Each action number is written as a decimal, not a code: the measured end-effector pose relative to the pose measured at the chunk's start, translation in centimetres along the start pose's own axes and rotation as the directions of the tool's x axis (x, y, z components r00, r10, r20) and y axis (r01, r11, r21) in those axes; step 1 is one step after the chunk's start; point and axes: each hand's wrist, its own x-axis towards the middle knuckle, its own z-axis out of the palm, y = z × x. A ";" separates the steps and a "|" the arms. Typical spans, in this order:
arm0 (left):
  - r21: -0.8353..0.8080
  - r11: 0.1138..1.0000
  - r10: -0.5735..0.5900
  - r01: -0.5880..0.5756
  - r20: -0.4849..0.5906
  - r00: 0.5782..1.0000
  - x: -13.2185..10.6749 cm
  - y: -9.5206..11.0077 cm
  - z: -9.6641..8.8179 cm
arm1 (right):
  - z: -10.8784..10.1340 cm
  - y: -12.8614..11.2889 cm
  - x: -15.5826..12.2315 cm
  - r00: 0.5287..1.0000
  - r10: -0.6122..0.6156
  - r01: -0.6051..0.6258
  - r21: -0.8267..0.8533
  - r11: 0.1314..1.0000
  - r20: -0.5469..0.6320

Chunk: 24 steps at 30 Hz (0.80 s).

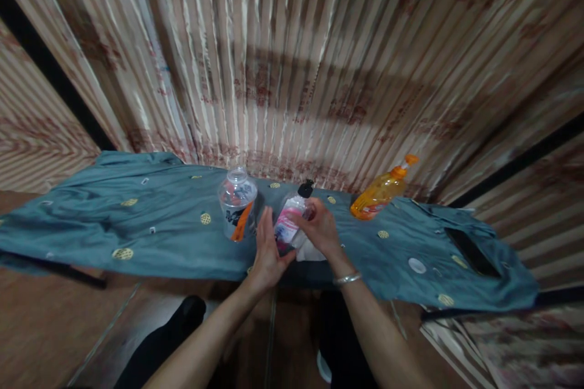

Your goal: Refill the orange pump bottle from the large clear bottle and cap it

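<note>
A clear pump bottle [286,225] with a black pump head and a pink-and-white label leans at a slant near the front middle of the table. My right hand [320,228] has its fingers closed around the bottle's upper right side. White crumpled material, perhaps cloth or tissue [311,250], shows below that hand. Along the bottle's lower left side, my left hand [268,255] lies with straight, stretched fingers, its thumb near the bottle's base. Whether its palm touches the bottle is hard to make out. A clear wide plastic jar [237,203] stands left of my hands, uncapped.
An orange pump bottle [376,194] leans at the right on the table's teal cloth [173,237]. Farther right lies a dark flat phone-like object [472,252]. A striped curtain [283,73] hangs behind, with black poles [55,67] at both sides.
</note>
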 end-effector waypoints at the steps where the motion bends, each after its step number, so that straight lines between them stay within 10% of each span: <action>1: 0.009 1.000 0.003 -0.003 0.010 1.000 0.1 0.1 0.3 | -0.1 -0.1 -1.2 1.000 0.009 -0.009 -0.006 1.000 -0.004; 8: 0.034 0.999 -0.028 0.025 0.081 0.996 0.5 1.2 1.7 | -1.5 0.3 -2.8 0.999 0.015 -0.007 0.202 0.979 -0.040; 15: -0.029 0.983 -0.169 0.180 0.224 0.960 -1.5 4.1 2.4 | -3.4 1.2 -1.8 0.989 0.146 -0.122 0.624 0.772 0.013; 24: -0.306 0.792 -0.291 0.529 0.572 0.767 -4.3 8.3 1.1 | -5.4 2.1 -2.7 0.909 0.076 -0.383 0.753 0.535 0.409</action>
